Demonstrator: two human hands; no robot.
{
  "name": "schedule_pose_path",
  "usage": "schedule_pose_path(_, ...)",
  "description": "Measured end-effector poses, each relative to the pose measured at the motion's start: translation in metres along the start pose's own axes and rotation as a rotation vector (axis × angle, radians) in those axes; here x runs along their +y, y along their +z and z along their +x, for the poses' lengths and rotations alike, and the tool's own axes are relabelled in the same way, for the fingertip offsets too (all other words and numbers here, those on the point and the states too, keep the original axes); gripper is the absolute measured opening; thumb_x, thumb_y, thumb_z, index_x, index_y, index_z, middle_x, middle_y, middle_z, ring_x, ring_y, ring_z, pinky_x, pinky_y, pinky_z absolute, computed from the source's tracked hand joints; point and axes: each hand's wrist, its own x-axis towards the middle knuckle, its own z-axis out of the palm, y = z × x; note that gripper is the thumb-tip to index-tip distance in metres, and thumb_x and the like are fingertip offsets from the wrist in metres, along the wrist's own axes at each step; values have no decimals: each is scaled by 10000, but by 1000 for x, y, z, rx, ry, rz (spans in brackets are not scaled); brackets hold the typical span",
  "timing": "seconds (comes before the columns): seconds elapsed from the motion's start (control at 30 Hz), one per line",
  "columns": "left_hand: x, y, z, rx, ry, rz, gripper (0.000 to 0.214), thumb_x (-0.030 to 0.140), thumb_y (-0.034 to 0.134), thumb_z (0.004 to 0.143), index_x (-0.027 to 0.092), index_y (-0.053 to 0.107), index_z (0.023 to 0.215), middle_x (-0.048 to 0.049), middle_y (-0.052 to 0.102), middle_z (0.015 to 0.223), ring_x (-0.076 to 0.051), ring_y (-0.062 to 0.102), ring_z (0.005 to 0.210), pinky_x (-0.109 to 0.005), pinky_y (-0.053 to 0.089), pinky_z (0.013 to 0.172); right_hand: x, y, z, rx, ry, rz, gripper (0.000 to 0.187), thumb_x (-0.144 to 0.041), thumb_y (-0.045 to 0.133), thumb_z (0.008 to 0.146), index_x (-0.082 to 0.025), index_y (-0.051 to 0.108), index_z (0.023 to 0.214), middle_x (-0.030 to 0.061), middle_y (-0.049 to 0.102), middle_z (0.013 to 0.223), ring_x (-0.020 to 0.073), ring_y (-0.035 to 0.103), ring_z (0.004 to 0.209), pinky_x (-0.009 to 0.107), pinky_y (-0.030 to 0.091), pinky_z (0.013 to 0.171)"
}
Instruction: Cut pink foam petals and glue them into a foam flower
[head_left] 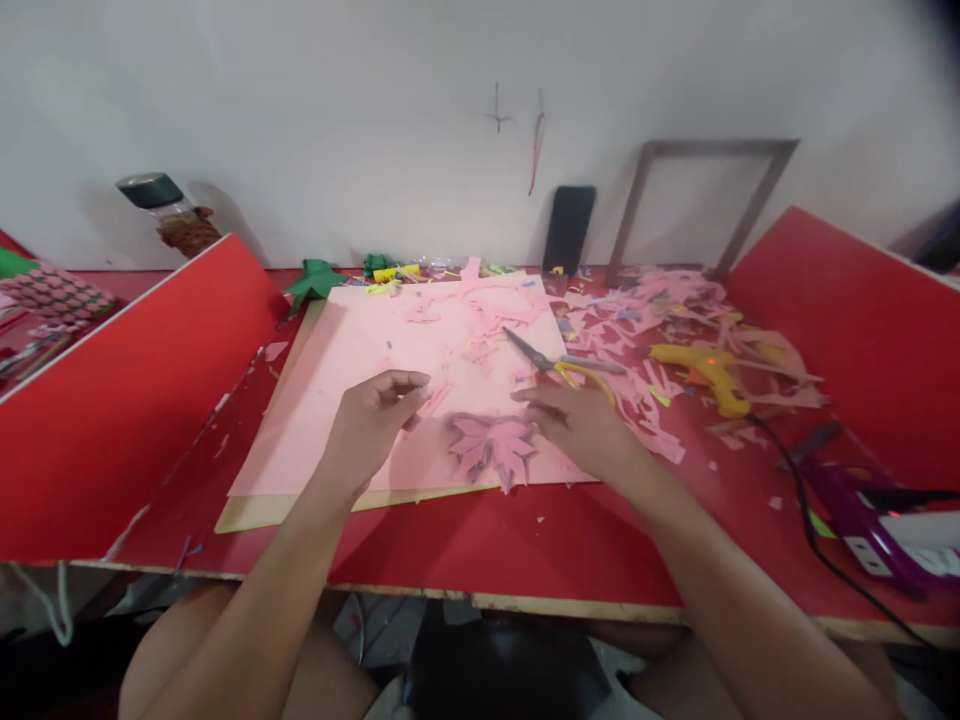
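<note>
A pink flower-like cutout (493,447) with pointed lobes and a dark outline lies near the front edge of the pink sheet (330,400). My left hand (375,420) hovers left of it, fingers loosely curled with a small gap between thumb and forefinger. Just beyond those fingertips is a narrow pink strip (436,400); whether they touch it is unclear. On the cutout's right, my right hand (581,425) reaches inward with its fingers stretched out and partly blurred. Scissors (536,355) with yellow handles lie just behind it, blades pointing back left.
Pink scraps (630,310) pile up at the right around a yellow glue gun (705,372), whose black cord runs off the front edge. Red panels (150,400) flank the work surface. Against the wall lean a phone (570,230) and a frame (630,210). A purple device (862,530) sits front right.
</note>
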Motion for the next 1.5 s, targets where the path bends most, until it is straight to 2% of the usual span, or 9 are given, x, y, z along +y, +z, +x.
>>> schedule_pose_path(0.1, -3, -1, 3, 6, 29, 29, 204, 317, 838, 721, 198, 784, 878, -18, 640, 651, -108, 545, 493, -220, 446, 472, 4, 0, -2, -28, 164, 132, 98, -259, 650, 831, -235, 743, 844, -21, 692, 615, 150, 637, 539, 263, 501, 538)
schedule_pose_path(0.17, -3, -1, 3, 5, 35, 17, 190, 312, 839, 721, 199, 778, 861, -19, 637, 646, -110, 547, 488, -219, 449, 464, 5, 0, -1, -42, 216, 173, 100, -271, 652, 823, -223, 718, 765, -28, 665, 586, 133, 594, 491, 245, 461, 484)
schedule_pose_path(0.33, -5, 0, 2, 2, 47, 38, 182, 305, 832, 730, 198, 758, 857, -23, 643, 655, -108, 549, 493, -212, 462, 471, 1, 1, 2, 12, 167, 75, 103, -216, 651, 789, -218, 731, 724, -19, 687, 653, 129, 600, 545, 255, 459, 541)
schedule_pose_path(0.47, -7, 0, 2, -3, 53, 61, 166, 309, 813, 751, 196, 751, 854, -29, 654, 670, -107, 555, 497, -210, 464, 476, 0, 2, 3, 2, 116, 64, 136, -196, 629, 808, -220, 755, 763, 8, 720, 730, 159, 647, 646, 279, 492, 606)
schedule_pose_path(0.67, -9, -1, 3, -16, 66, 39, 193, 327, 826, 746, 187, 745, 851, -25, 636, 630, -111, 537, 483, -218, 442, 465, 0, 6, 2, -88, -2, -16, 212, -144, 553, 868, -209, 749, 824, 54, 748, 875, 187, 690, 823, 315, 520, 752)
schedule_pose_path(0.83, -7, -1, 1, -19, 44, 94, 210, 342, 806, 762, 190, 731, 885, -12, 636, 649, -104, 539, 510, -218, 447, 500, 1, 11, -1, -69, 78, -62, 195, -131, 531, 871, -215, 633, 1014, 10, 693, 781, 167, 658, 701, 271, 473, 636)
schedule_pose_path(1.0, -5, 0, 0, -31, 23, 128, 244, 377, 794, 772, 190, 718, 908, 3, 627, 679, -107, 556, 559, -228, 462, 540, -1, 8, 2, -102, 97, -106, 228, -121, 541, 846, -233, 529, 1044, -3, 668, 786, 171, 644, 724, 271, 453, 665)
schedule_pose_path(1.27, -8, 0, 1, -34, 31, 121, 252, 376, 800, 764, 190, 716, 911, 1, 622, 690, -105, 557, 565, -231, 461, 536, -17, 2, 6, -230, 158, -279, 261, -106, 550, 861, -237, 527, 1086, 20, 710, 881, 191, 662, 807, 258, 388, 630)
schedule_pose_path(1.5, -6, 0, 1, -33, 34, 119, 235, 368, 794, 773, 192, 718, 909, 7, 625, 698, -97, 555, 566, -223, 464, 542, -18, 3, 6, -244, 162, -320, 270, -97, 564, 871, -232, 533, 1103, 9, 700, 853, 200, 649, 831, 265, 373, 655)
